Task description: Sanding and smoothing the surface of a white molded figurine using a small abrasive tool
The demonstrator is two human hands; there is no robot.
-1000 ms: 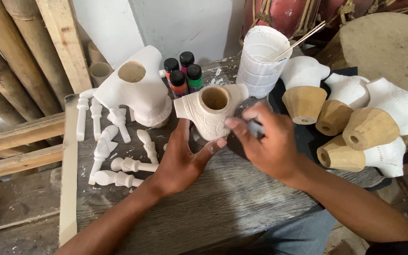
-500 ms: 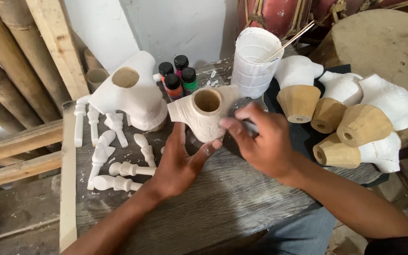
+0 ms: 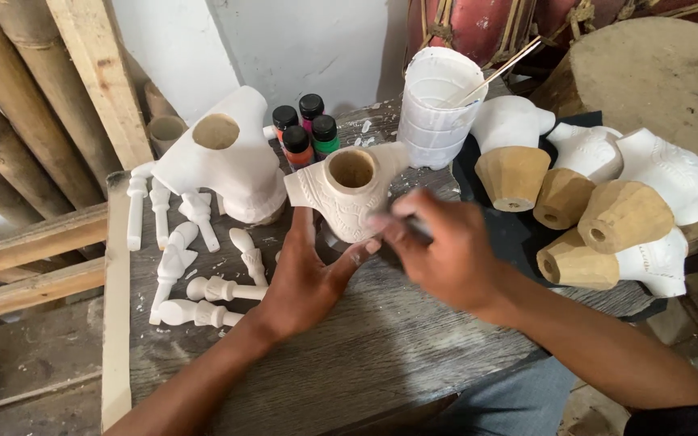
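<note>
The left hand [image 3: 304, 278] cups the carved white figure [image 3: 347, 194] from below and behind, its grip closed on the piece with fingers spread up the near side and the thumb pressed against the lower right, so the hollow round opening faces up and the patterned face is turned toward the other hand. The right hand [image 3: 438, 250] is pinched shut on a thin dark tool, apparently a brush, whose tip is blurred just beside the figure's right edge; the steadying hold leaves that flank free to be reached. The figure rests on the grey wooden counter [image 3: 365, 363], near its middle and close to the person. Just behind it stand small paint bottles [image 3: 307, 133] with black caps, within easy reach, and a white ribbed cup [image 3: 436, 109] with a stick leaning in it. A larger white hollow figure [image 3: 228, 157] stands to the left, with white turned pegs [image 3: 195, 250] laid flat beside it. To the right, similar pieces with bare wooden bases [image 3: 599, 202] lie tipped on a dark cloth.
</note>
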